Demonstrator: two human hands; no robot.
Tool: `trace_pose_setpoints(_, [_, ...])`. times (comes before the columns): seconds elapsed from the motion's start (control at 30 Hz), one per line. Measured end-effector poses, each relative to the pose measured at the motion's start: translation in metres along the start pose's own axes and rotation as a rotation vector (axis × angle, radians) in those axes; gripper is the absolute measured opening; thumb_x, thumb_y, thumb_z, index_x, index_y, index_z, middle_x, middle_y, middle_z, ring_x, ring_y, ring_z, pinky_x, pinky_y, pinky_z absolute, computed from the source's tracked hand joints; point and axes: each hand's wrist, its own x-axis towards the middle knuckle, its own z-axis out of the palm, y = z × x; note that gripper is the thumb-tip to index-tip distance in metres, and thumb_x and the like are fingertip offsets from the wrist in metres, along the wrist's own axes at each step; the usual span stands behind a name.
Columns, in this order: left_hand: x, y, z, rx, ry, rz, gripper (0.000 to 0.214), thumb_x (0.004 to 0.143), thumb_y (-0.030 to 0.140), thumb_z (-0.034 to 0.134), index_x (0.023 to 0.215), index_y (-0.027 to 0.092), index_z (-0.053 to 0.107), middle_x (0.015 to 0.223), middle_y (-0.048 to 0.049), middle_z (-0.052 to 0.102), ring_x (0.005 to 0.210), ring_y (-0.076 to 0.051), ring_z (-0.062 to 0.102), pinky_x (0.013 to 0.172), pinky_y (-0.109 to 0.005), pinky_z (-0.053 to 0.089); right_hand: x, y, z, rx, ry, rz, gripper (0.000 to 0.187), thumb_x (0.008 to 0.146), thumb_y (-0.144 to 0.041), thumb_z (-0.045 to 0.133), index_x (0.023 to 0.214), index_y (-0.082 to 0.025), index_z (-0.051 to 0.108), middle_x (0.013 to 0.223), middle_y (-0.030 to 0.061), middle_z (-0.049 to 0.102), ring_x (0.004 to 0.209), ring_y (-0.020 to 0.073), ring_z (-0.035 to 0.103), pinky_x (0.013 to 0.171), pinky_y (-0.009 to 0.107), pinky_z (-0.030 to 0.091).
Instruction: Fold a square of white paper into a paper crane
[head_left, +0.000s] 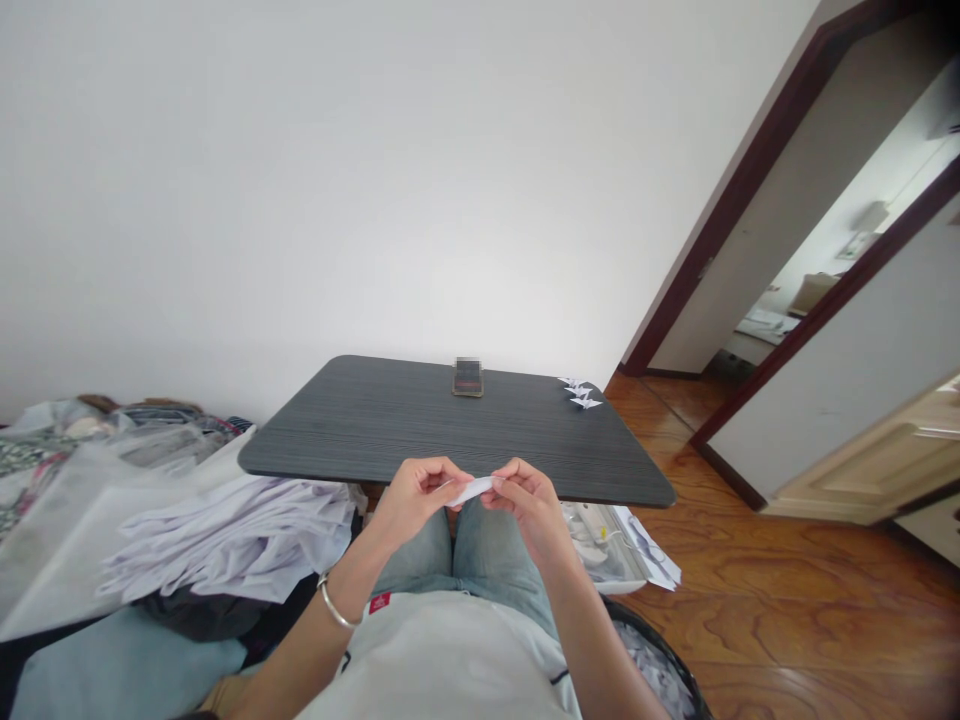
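Both of my hands meet over my lap, just in front of the near edge of a dark grey table (pixel 375 420). A small folded piece of white paper (pixel 474 490) is pinched between them. My left hand (pixel 412 497) grips its left end with curled fingers, and a silver bangle sits on that wrist. My right hand (pixel 525 497) pinches the right end. The paper is a narrow strip, slightly tilted.
A phone (pixel 468 378) stands at the table's far edge, with small white folded paper figures (pixel 580 393) at its far right corner. A pile of white paper sheets (pixel 225 540) lies at my left. A dark bin (pixel 660 665) with paper is at lower right, on the wooden floor.
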Motion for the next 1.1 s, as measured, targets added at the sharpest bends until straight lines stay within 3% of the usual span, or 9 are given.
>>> trace_pose_setpoints(0.33, [-0.0003, 0.0014, -0.0020, 0.015, 0.048, -0.001, 0.014, 0.064, 0.026, 0.069, 0.066, 0.012, 0.067, 0.053, -0.0002, 0.060, 0.052, -0.011, 0.052, 0.054, -0.023, 0.039, 0.0009, -0.0017, -0.0031, -0.001, 0.030, -0.048, 0.019, 0.067, -0.033, 0.071, 0.070, -0.017, 0.061, 0.060, 0.0016, 0.070, 0.052, 0.0133, 0.065, 0.053, 0.022, 0.053])
trace_pose_setpoints(0.6, [0.0003, -0.0025, -0.0007, 0.135, -0.002, 0.043, 0.011, 0.070, 0.022, 0.065, 0.070, 0.012, 0.069, 0.057, -0.0006, 0.060, 0.055, -0.012, 0.054, 0.056, -0.022, 0.040, 0.0018, 0.0001, -0.0004, -0.164, -0.088, 0.079, 0.027, 0.069, -0.041, 0.070, 0.069, -0.014, 0.066, 0.057, 0.0027, 0.069, 0.047, 0.0113, 0.063, 0.047, 0.019, 0.051])
trace_pose_setpoints(1.1, [0.0007, 0.0005, -0.0003, 0.193, -0.006, 0.017, 0.011, 0.069, 0.022, 0.065, 0.068, 0.012, 0.069, 0.062, -0.0014, 0.062, 0.057, -0.012, 0.055, 0.057, -0.022, 0.042, 0.0029, -0.0003, -0.0065, -0.145, -0.153, 0.160, 0.028, 0.064, -0.040, 0.075, 0.069, -0.013, 0.069, 0.062, 0.0058, 0.072, 0.051, 0.0123, 0.066, 0.050, 0.019, 0.053])
